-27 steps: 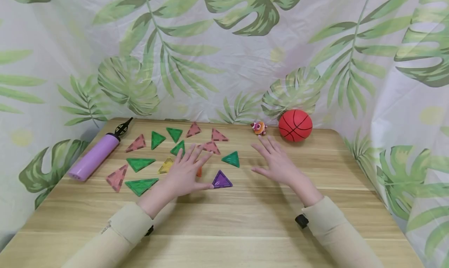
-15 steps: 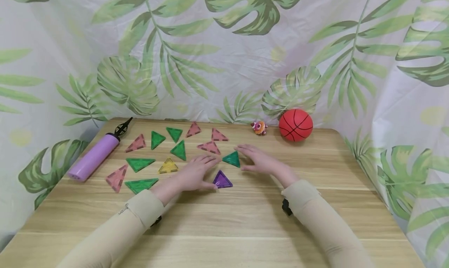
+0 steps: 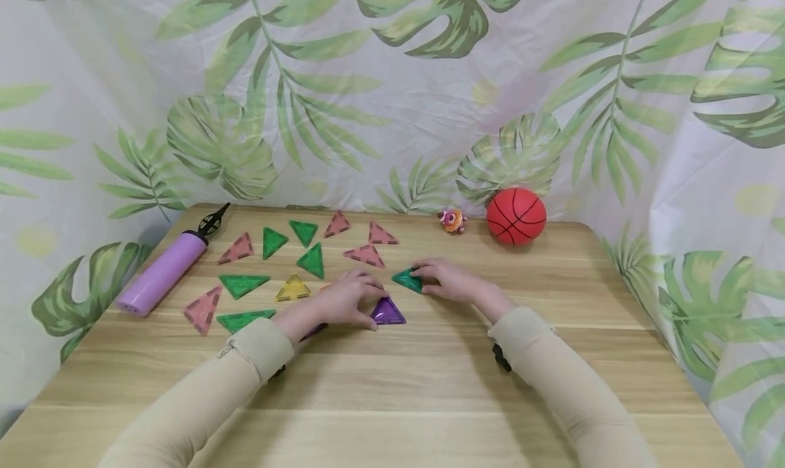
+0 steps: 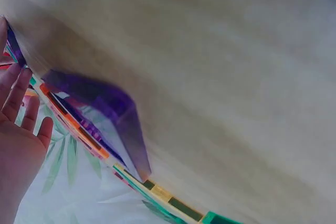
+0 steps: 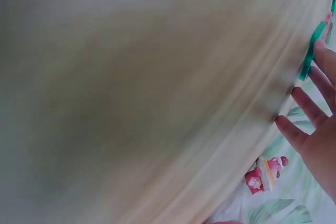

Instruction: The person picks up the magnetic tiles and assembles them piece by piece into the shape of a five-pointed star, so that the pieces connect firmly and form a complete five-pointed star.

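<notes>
My left hand [image 3: 343,299] pinches a purple triangle magnetic tile [image 3: 390,312] at its left side, thumb at the near corner and fingertips at the top. The tile lies on the table. My right hand [image 3: 450,282] holds the right corner of a teal triangle tile [image 3: 405,281] between thumb and fingers; its other fingers touch the tabletop in the right wrist view. A second purple tile [image 4: 137,135] shows close up in the left wrist view. An orange tile [image 4: 71,116] stands behind it there, mostly hidden by my left hand in the head view.
Left of my hands lie several green tiles [image 3: 243,286], pink tiles [image 3: 202,310] and a yellow tile [image 3: 293,288]. A purple pump [image 3: 162,272] lies at the left edge. At the back right are a small toy figure [image 3: 452,221] and a red ball [image 3: 516,216].
Both hands have come down and inward. My left hand has closed on the purple tile, and my right hand has moved left and taken the teal tile, which is slightly turned.
</notes>
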`<act>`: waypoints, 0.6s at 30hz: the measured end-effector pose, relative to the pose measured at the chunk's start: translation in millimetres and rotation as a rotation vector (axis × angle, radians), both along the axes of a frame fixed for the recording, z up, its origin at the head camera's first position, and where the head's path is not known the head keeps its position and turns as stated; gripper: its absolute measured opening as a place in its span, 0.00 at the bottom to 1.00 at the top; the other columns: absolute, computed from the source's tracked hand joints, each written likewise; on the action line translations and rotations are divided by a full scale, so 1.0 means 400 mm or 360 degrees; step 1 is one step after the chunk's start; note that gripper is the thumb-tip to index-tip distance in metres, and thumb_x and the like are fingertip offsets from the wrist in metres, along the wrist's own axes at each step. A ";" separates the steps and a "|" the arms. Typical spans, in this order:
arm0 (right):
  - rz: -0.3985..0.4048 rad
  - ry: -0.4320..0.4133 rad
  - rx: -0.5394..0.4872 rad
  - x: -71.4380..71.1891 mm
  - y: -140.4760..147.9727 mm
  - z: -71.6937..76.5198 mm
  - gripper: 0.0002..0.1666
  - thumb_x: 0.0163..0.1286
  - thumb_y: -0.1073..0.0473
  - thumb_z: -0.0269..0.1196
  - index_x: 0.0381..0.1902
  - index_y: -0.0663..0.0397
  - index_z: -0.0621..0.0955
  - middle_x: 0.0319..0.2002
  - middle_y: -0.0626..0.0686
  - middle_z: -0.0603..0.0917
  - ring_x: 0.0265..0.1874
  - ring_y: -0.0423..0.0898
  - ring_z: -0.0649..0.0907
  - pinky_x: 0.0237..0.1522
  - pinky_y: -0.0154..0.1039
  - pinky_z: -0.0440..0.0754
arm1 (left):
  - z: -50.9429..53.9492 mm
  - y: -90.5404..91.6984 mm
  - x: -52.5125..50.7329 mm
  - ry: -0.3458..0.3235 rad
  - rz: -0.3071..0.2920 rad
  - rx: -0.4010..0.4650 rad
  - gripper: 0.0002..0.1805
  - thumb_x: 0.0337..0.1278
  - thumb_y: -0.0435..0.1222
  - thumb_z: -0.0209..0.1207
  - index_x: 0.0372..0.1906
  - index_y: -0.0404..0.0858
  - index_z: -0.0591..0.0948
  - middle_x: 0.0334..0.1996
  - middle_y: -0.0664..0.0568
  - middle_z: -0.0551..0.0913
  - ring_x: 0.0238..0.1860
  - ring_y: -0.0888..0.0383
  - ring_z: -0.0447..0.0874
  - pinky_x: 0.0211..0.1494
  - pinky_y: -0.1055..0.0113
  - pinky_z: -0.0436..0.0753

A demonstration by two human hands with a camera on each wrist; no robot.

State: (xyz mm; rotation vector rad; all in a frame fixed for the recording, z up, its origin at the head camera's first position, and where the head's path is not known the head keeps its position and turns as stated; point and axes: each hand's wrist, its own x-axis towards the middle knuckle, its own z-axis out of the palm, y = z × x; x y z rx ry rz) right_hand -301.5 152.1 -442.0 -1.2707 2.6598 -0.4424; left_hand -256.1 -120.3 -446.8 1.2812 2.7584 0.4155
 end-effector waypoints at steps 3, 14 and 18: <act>-0.0049 0.0065 0.0019 0.011 0.006 -0.004 0.23 0.65 0.57 0.63 0.56 0.60 0.77 0.62 0.62 0.71 0.62 0.58 0.70 0.65 0.51 0.65 | 0.002 0.000 -0.003 0.0012 -0.0020 -0.0001 0.33 0.43 0.53 0.69 0.57 0.43 0.79 0.56 0.51 0.77 0.61 0.48 0.66 0.64 0.47 0.63; -0.0208 0.0146 0.0081 0.084 0.029 -0.018 0.29 0.61 0.44 0.65 0.55 0.54 0.78 0.61 0.55 0.74 0.62 0.53 0.72 0.65 0.48 0.66 | -0.011 0.004 -0.010 0.0031 -0.0067 -0.0008 0.32 0.45 0.54 0.67 0.57 0.44 0.80 0.57 0.53 0.77 0.62 0.50 0.67 0.63 0.48 0.65; -0.0302 0.0172 0.0007 0.115 0.030 -0.017 0.31 0.57 0.43 0.68 0.53 0.55 0.79 0.56 0.56 0.77 0.58 0.54 0.74 0.61 0.50 0.70 | -0.009 0.016 -0.009 0.0026 -0.0073 -0.0027 0.31 0.46 0.54 0.66 0.57 0.44 0.79 0.57 0.53 0.77 0.63 0.50 0.66 0.63 0.48 0.65</act>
